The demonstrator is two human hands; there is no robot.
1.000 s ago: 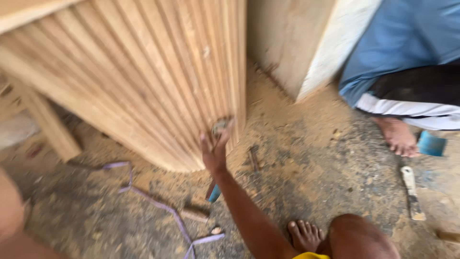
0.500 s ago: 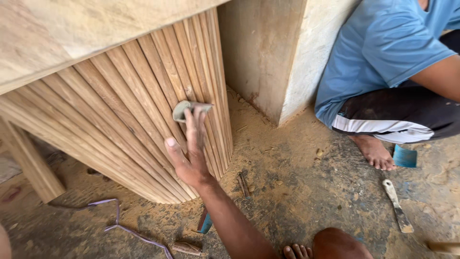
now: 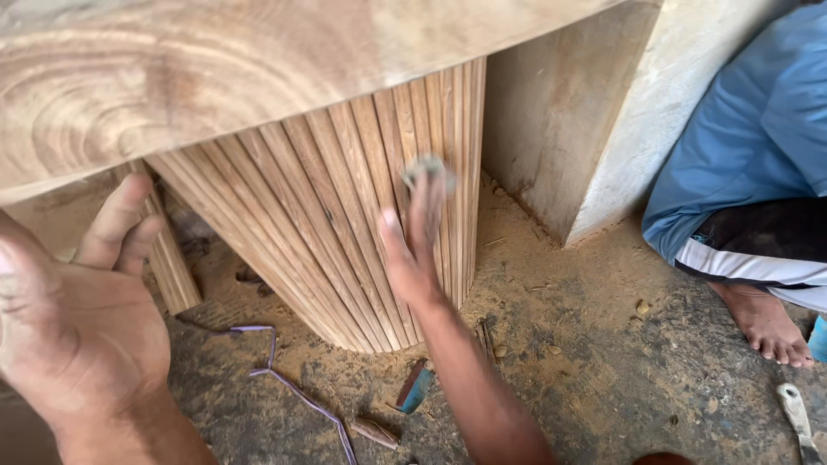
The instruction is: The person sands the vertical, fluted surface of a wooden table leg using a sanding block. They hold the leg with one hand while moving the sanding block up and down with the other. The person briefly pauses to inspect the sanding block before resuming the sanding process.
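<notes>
My right hand point(image 3: 412, 250) presses a grey folded piece of sandpaper point(image 3: 428, 166) with flat fingers against the ribbed, slatted wooden base point(image 3: 336, 215) of a table. The thick wooden tabletop point(image 3: 215, 69) overhangs the base at the top of the view. My left hand point(image 3: 73, 310) is raised close to the camera at the left, fingers loosely spread, holding nothing, just below the tabletop's edge.
Another person in a blue shirt squats barefoot at the right point(image 3: 758, 189). A pale board panel point(image 3: 586, 129) stands behind the base. On the sawdust-covered floor lie a purple strap point(image 3: 284, 379), a small red and blue tool point(image 3: 413, 386) and a scraper point(image 3: 797, 418).
My right hand slid the sandpaper up the ribbed base. My left hand has come into view at the left. The view shifted so the tabletop fills more of the top.
</notes>
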